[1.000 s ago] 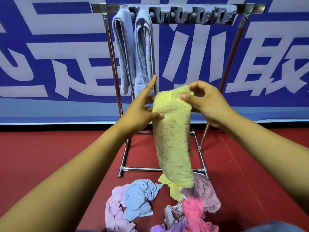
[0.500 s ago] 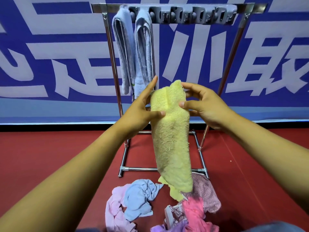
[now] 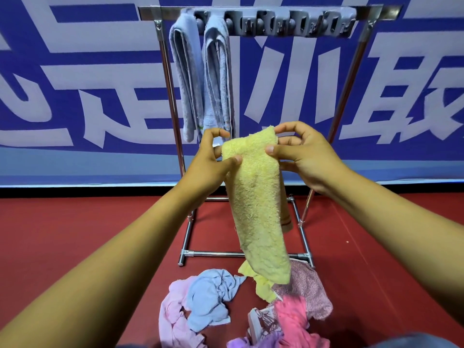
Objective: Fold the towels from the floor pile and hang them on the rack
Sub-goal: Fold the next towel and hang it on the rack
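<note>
Rack bar (image 3: 313,23) right part free; two hung towels (image 3: 200,71) occupy left.

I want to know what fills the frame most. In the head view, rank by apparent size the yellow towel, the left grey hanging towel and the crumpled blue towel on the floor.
1. yellow towel, though nearest the camera
2. left grey hanging towel
3. crumpled blue towel

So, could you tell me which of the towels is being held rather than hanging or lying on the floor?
The yellow towel: both hands pinch its top, the left hand and right hand; two blue towels hang on the rack.
</note>
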Motion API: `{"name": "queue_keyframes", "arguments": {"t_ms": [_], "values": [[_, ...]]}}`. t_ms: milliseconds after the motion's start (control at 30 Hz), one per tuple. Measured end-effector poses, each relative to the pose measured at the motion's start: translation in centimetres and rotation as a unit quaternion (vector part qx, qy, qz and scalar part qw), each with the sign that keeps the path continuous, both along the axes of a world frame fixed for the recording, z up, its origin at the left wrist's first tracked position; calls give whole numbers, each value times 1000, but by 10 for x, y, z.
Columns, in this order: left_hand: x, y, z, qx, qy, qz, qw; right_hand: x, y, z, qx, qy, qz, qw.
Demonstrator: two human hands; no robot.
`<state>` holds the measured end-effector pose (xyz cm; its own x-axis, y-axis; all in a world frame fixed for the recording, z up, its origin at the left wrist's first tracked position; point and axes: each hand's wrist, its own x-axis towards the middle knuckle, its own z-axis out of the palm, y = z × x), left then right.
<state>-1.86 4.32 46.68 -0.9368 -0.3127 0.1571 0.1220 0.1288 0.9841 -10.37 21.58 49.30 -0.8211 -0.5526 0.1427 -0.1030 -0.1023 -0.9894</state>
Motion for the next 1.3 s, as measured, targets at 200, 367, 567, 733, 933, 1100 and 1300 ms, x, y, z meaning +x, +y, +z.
{"name": "queue_keyframes", "arguments": {"t_ms": [200,367,567,733,933,1100,1300], "values": [[-5,5,8,47,-27,-30,998,1,0,0,5,-25,15,1000],[-11,3,15,32,-43,-38,998,-2,9,4,45,-62,41,996],[-15,3,22,-3,-25,-73,997,-1,12,9,127,-72,62,987],[-16,-2,31,-15,-48,-106,993,-8,1,14,226,95,22,969],[-15,-4,37,14,-50,-163,985,-6,-17,26,193,60,105,974],[-13,-6,40,-8,-58,-179,982,-5,-17,25,225,39,125,965],[-12,-3,38,-26,-72,-183,980,-9,-9,24,231,33,104,967]]}}
